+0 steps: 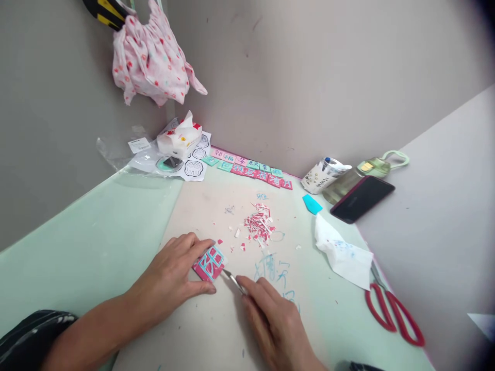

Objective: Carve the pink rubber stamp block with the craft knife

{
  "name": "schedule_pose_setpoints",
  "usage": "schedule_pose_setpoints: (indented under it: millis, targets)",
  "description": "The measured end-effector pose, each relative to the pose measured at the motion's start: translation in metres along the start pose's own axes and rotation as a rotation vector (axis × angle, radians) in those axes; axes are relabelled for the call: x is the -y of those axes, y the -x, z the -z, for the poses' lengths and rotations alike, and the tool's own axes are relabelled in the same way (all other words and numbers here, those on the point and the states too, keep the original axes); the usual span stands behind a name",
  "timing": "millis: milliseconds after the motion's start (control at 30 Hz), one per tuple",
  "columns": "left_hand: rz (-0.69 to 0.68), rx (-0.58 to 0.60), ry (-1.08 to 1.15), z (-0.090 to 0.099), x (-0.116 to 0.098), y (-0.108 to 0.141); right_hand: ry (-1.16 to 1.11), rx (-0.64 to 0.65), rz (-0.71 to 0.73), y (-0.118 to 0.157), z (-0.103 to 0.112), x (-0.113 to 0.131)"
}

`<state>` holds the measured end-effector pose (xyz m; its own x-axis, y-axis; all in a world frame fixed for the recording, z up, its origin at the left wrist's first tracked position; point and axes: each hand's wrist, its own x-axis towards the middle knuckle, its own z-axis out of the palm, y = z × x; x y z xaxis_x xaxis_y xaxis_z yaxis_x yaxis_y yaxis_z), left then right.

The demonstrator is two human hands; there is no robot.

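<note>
A small red square tile [209,264] with light blue character lines lies tilted on the pale board [201,206]. My left hand [176,268] grips it between the thumb at its lower edge and a finger at its upper left. In my right hand [270,314] is a thin silver craft knife [234,282], whose tip touches or nearly touches the tile's right corner. Red and white shavings [260,224] are heaped on the board beyond my right hand, with a few loose bits near the tile. Blue marker writing [268,265] shows on the board to the right.
Carved tiles [257,172] line the back edge. Back left sit a tissue pack [181,138], printed paper and clear plastic. To the right are a cup [323,175], bottle [342,183], phone [362,199], blue piece [312,204], stained tissue [344,253] and red-handled scissors [402,317].
</note>
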<state>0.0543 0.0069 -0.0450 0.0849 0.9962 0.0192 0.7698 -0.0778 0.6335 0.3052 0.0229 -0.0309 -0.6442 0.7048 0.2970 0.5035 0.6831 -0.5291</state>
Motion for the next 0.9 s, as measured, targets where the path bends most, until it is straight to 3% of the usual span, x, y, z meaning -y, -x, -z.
schedule_pose_setpoints:
  millis: [100,333,900]
  targets:
    - [-0.033,-0.046,-0.087,-0.005,-0.001,0.000,0.017,0.020,0.061,-0.001,-0.004,0.002]
    - [-0.054,-0.065,-0.108,-0.006,-0.001,0.001,0.087,0.056,0.012,-0.004,-0.006,0.002]
    - [-0.004,-0.002,-0.108,-0.001,-0.008,-0.001,0.220,-0.005,0.098,-0.009,-0.013,0.004]
